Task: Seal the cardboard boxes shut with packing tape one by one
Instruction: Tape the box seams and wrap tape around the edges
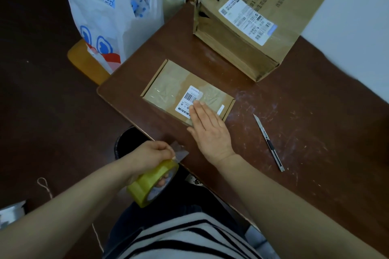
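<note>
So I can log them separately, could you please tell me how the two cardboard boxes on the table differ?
The small box is low and flat; the large box is taller and sits farther back. The right hand rests flat on the small box; no hand touches the large box. Both are brown, labelled cardboard.

Home room (shopping bag (101, 19), scratched table (315, 115))

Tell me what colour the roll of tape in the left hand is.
The tape roll is translucent yellow, seen best in the head view.
</note>
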A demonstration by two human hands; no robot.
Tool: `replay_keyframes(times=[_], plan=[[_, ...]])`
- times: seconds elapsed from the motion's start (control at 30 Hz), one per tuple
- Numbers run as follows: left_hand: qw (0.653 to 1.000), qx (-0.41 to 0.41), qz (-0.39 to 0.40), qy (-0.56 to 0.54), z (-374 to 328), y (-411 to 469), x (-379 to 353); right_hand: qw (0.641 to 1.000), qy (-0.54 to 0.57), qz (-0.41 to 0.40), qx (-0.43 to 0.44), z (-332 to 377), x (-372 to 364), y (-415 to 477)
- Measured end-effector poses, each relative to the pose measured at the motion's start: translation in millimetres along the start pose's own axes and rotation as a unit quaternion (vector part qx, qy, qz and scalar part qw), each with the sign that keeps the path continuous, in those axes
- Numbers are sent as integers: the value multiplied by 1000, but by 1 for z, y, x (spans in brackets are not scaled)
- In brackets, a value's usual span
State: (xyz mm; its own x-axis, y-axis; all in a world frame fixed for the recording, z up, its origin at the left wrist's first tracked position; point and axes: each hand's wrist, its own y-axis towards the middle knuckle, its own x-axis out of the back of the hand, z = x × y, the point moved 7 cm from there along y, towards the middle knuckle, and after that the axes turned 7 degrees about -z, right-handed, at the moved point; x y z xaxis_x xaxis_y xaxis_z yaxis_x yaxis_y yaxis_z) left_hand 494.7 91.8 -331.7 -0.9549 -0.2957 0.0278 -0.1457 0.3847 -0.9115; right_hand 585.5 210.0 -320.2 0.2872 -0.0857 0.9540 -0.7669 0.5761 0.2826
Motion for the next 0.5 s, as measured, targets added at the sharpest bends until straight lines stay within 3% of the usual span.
replay_keyframes(times=[0.23, 0.37, 0.5], plan=[[1000, -1, 7, -13, 0, -5, -4, 998, 49, 28, -10, -3, -1, -4], [1000, -10, 13, -14, -3, -5, -5, 1000, 12, 21, -6, 2, 0, -2], [1000, -19, 11, -16, -8, -3, -2, 994, 71, 77, -13, -6, -2, -2]])
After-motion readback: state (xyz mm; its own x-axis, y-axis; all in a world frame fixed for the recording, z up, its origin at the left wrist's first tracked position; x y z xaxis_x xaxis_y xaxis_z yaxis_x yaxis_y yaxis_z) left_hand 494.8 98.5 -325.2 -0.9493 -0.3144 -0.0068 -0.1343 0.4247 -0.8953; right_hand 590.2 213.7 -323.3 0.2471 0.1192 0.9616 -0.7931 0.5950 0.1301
